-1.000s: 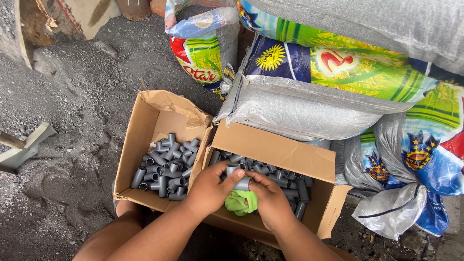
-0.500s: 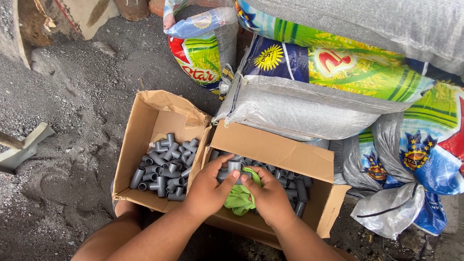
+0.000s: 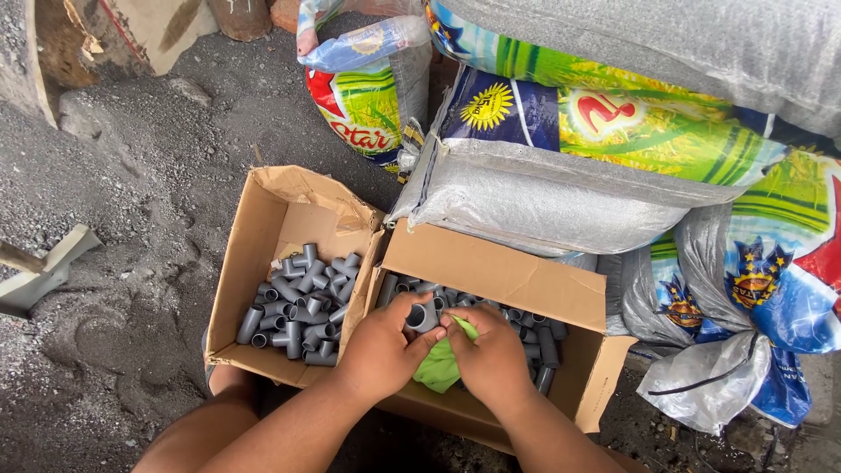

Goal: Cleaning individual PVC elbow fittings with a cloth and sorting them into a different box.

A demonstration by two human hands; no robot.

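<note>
Head view, single frame. The right-hand cardboard box [image 3: 491, 271] is largely blocked by both hands, so its contents show only as grey ends along the far wall. The green cloth [image 3: 441, 366] is mostly covered by the palms. The sacks [image 3: 561, 188] at upper right run off the frame. The ground is dark grey gravel and grit [image 3: 131, 175], outdoors or in a rough shed, I cannot tell which. A second open box [image 3: 263, 219] at left holds loose grey pipe fittings [image 3: 298, 307]. The grey fitting [image 3: 420, 315] sits above the right-hand box, pinched by the left hand [image 3: 381, 346] with its open end up. The right hand [image 3: 491, 355] presses the cloth against it from the other side.
</note>
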